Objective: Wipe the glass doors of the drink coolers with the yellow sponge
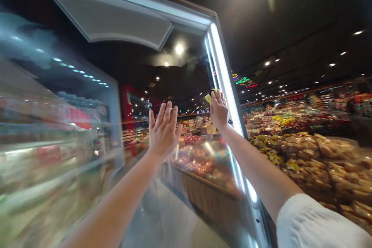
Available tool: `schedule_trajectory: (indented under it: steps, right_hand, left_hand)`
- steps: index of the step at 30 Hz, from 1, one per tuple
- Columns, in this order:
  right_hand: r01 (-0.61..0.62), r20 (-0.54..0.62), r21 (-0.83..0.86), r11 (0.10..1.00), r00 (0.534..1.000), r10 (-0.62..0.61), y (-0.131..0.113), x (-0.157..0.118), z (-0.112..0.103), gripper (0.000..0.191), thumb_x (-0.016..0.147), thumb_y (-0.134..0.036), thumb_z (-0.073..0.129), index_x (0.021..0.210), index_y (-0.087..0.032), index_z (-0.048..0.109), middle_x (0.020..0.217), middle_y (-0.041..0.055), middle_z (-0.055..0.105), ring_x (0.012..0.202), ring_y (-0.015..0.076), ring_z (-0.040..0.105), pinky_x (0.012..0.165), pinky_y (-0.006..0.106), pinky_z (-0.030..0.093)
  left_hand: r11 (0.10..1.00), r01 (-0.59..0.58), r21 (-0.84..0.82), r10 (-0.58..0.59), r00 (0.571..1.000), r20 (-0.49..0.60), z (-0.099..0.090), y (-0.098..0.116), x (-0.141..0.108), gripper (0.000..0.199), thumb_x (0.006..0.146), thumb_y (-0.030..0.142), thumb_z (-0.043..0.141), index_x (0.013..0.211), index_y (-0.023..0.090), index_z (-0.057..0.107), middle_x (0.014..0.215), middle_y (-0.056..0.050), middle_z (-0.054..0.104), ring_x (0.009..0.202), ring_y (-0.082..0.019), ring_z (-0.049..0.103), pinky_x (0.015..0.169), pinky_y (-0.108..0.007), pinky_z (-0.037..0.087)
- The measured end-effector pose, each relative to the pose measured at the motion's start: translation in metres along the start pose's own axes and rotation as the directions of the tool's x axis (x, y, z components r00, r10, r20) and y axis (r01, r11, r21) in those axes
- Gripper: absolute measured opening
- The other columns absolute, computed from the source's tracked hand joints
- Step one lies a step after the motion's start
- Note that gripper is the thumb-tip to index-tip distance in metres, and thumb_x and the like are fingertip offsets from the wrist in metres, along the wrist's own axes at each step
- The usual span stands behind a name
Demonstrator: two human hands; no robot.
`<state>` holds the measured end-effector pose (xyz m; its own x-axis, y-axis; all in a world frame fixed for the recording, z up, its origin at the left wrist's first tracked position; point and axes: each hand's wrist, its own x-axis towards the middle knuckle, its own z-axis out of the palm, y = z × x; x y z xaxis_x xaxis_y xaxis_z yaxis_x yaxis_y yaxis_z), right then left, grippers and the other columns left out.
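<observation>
A large glass door (192, 66) in a frame edged with bright light strips stands in front of me. My left hand (164, 130) is raised flat against or close to the middle of the glass, fingers spread, holding nothing. Near the right frame edge, my right hand (219, 110) presses a yellow-green cloth (208, 98) to the glass. Part of the cloth shows beyond the fingertips, with something dark on it; the rest is hidden under the hand.
Blurred shelves of goods (43, 155) lie at the left. Piles of packaged food (314, 155) stand at the right, beyond the door's lit edge (229, 85). A pale panel (116, 19) is at the top of the door.
</observation>
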<state>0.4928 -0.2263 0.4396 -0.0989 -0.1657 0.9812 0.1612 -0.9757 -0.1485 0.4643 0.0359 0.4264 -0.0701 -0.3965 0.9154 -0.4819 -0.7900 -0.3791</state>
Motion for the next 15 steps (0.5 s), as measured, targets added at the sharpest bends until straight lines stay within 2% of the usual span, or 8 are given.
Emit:
schedule_trajectory:
  steps: [2, 4, 6, 8, 12, 15]
  right_hand:
    - [0.056, 0.016, 0.012, 0.998, 0.998, -0.056, 0.001, -0.004, -0.001, 0.053, 0.103, -0.017, 0.038, 0.155, -0.017, 0.043, 0.165, 0.0095, 0.036, 0.156, 0.0277, 0.026, 0.125, 0.050, 0.035]
    - [0.155, 0.063, 0.026, 0.988, 0.986, -0.157, 0.010, -0.020, -0.008, 0.055, 0.102, -0.016, 0.038, 0.157, -0.022, 0.040, 0.166, 0.0058, 0.035, 0.157, 0.0249, 0.025, 0.126, 0.048, 0.034]
    - [0.191, 0.095, 0.011, 0.982, 0.977, -0.191, 0.021, -0.035, -0.015, 0.057, 0.102, -0.015, 0.038, 0.158, -0.025, 0.038, 0.165, 0.0052, 0.037, 0.156, 0.0243, 0.027, 0.127, 0.050, 0.030]
    - [0.141, 0.092, -0.029, 0.990, 0.986, -0.138, 0.029, -0.036, -0.016, 0.056, 0.101, -0.014, 0.037, 0.157, -0.022, 0.040, 0.164, 0.0086, 0.040, 0.155, 0.0260, 0.031, 0.127, 0.054, 0.027]
    - [-0.039, 0.041, -0.046, 0.998, 0.998, 0.040, 0.020, -0.004, -0.005, 0.054, 0.101, -0.011, 0.033, 0.153, -0.013, 0.045, 0.160, 0.0159, 0.044, 0.153, 0.0296, 0.034, 0.124, 0.056, 0.029]
    - [-0.032, 0.048, -0.017, 0.999, 0.998, 0.032, 0.012, 0.003, -0.001, 0.053, 0.102, -0.013, 0.033, 0.153, -0.011, 0.044, 0.162, 0.0166, 0.040, 0.155, 0.0287, 0.029, 0.124, 0.052, 0.031]
  left_hand:
    - [1.000, -0.007, -0.014, 0.007, 1.000, -0.007, 0.004, 0.004, 0.002, 0.064, 0.100, 0.038, 0.044, 0.160, 0.019, 0.032, 0.167, -0.012, 0.029, 0.157, -0.030, 0.023, 0.128, -0.061, 0.007]
    - [1.000, -0.003, -0.025, 0.002, 1.000, -0.009, 0.008, 0.009, 0.003, 0.064, 0.100, 0.038, 0.044, 0.160, 0.019, 0.032, 0.167, -0.011, 0.029, 0.157, -0.030, 0.023, 0.128, -0.061, 0.006]
    - [0.999, 0.014, -0.033, -0.014, 1.000, -0.007, 0.013, 0.015, 0.003, 0.063, 0.100, 0.038, 0.043, 0.159, 0.019, 0.033, 0.167, -0.012, 0.030, 0.157, -0.030, 0.023, 0.128, -0.060, 0.006]
    - [0.999, 0.024, -0.036, -0.024, 1.000, 0.001, 0.016, 0.021, 0.002, 0.063, 0.100, 0.038, 0.043, 0.159, 0.017, 0.035, 0.167, -0.012, 0.030, 0.157, -0.029, 0.024, 0.129, -0.060, 0.006]
    - [0.999, 0.016, -0.028, -0.015, 1.000, 0.003, 0.021, 0.027, 0.003, 0.062, 0.101, 0.040, 0.041, 0.157, 0.014, 0.037, 0.166, -0.014, 0.031, 0.157, -0.029, 0.024, 0.129, -0.059, 0.005]
    - [1.000, 0.010, -0.025, -0.010, 1.000, -0.017, 0.022, 0.027, 0.005, 0.061, 0.102, 0.039, 0.041, 0.157, 0.015, 0.037, 0.166, -0.014, 0.032, 0.157, -0.028, 0.024, 0.129, -0.057, 0.004]
